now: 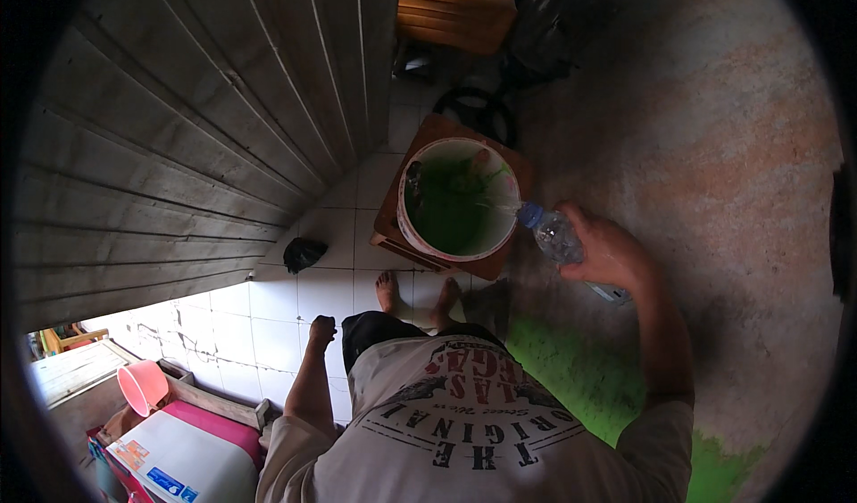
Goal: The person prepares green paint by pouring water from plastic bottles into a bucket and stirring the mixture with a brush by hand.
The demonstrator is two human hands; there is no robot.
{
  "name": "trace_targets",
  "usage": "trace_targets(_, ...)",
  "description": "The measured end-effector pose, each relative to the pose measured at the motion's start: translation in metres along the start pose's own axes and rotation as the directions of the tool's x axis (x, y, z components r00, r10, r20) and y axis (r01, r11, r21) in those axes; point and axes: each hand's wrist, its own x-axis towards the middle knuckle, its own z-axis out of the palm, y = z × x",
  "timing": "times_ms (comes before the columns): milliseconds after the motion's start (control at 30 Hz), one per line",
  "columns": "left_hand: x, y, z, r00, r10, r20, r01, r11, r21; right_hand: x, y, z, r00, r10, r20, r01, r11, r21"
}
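My right hand (607, 249) is closed round a clear plastic bottle (558, 238) with a blue top. The bottle is tilted, its mouth at the right rim of a round white bucket (403, 217), and clear streaks run from it into the bucket. Green liquid (446, 204) shows inside, with a dark thing I cannot make out by the left wall. Under the bucket is a brown wooden stool (388, 226). Low at my left side, away from the bucket, hangs my left hand (323, 329) with curled fingers; whether anything is in them is hidden.
A black plastic bag (304, 254) lies on the white tiles (272, 320). Corrugated panels (205, 119) rise at the left, a stained wall (714, 191) at the right. Beyond the stool are a dark fan (562, 21) and orange-brown furniture (457, 8). A pink bucket (143, 387) stands by a white-and-magenta appliance (192, 449).
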Motion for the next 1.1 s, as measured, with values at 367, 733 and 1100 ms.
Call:
trace_targets(367,0.01,-0.016,0.014,0.985,-0.131,-0.111,0.09,0.945,-0.314,-0.002,-0.005,-0.004,0.999,-0.044,-0.008,0.044,0.999,-0.012)
trace_targets(733,0.009,-0.012,0.012,0.994,0.018,-0.108,-0.017,1.0,0.011,0.0,-0.011,-0.005,0.999,0.011,0.034,-0.01,1.0,-0.008)
trace_targets(1100,0.019,-0.021,0.008,0.986,-0.092,-0.139,0.05,0.958,-0.282,0.007,-0.011,-0.004,1.0,-0.018,0.016,0.019,1.0,-0.016)
